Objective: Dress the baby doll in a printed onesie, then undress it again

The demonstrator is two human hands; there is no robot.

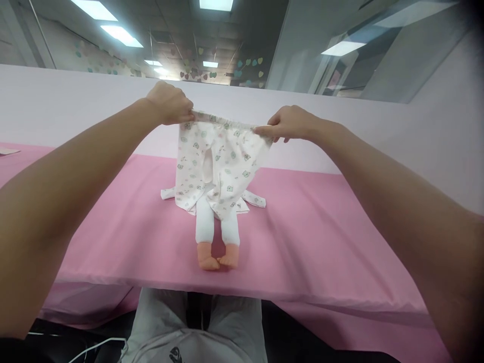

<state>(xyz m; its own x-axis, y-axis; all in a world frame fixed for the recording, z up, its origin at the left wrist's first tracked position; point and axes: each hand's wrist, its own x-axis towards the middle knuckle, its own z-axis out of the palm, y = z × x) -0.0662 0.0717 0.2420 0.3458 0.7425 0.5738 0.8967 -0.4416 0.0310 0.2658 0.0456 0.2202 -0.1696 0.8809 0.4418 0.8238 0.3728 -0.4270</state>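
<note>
Pink cloth covers the long table point(321, 237) below both hands. Left hand point(171, 103) and right hand point(289, 123) each pinch closed on the waistband of small white printed cotton baby trousers point(219, 161), stretched between the fingers, hanging over a white-legged doll point(216, 237) lying beneath. Beyond the fingers stands a pale pink partition wall point(75, 101) under ceiling lights point(121, 34).
</note>
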